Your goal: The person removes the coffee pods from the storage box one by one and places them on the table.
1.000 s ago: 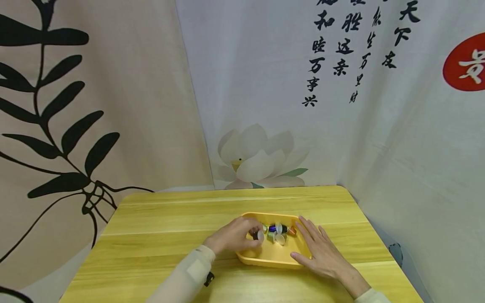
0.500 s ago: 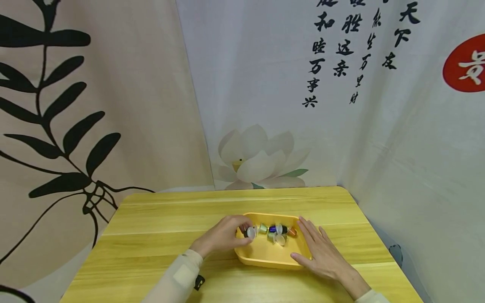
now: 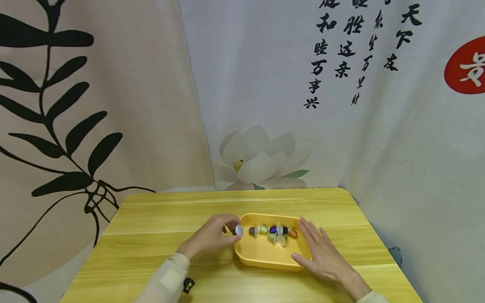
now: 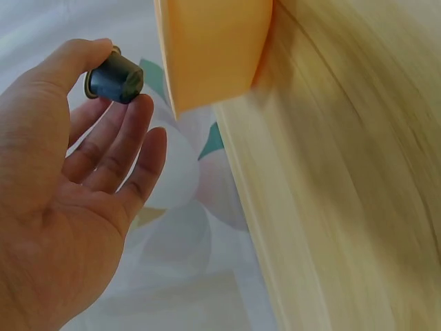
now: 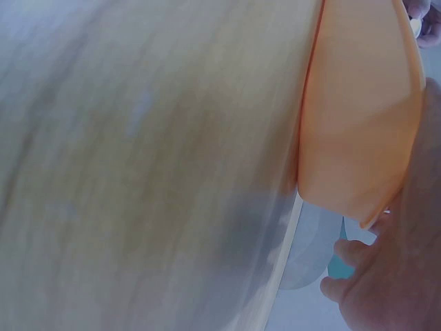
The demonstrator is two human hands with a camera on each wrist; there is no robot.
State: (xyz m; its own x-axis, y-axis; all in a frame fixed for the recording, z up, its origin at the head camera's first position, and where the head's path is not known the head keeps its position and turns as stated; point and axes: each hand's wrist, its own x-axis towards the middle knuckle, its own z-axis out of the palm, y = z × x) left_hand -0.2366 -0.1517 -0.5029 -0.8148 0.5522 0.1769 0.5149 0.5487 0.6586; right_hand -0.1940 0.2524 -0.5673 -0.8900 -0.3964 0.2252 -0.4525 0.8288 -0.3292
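Pinched between the thumb and fingers of my left hand (image 3: 210,236) is a dark coffee capsule (image 4: 118,77), its pale lid facing right in the head view. That hand hovers just off the left end of a yellow plastic tray (image 3: 265,257). Inside the tray lie more capsules: a dark grey one (image 3: 253,231), a light green one (image 3: 263,229), a blue one (image 3: 273,229), an orange one (image 3: 292,232) and several others. My right hand (image 3: 325,256) rests on the tray's right rim with fingers straight and spread.
A wood-grain table (image 3: 159,252) carries the tray. Behind it hangs a printed cloth (image 3: 265,84) with a lotus, leaves and writing. A small black object (image 3: 188,285) shows beside the left sleeve (image 3: 166,280).
My left hand has moved left with the dark capsule, from inside the tray to past its left rim. The dark grey capsule now shows uncovered. My right hand has stayed put.
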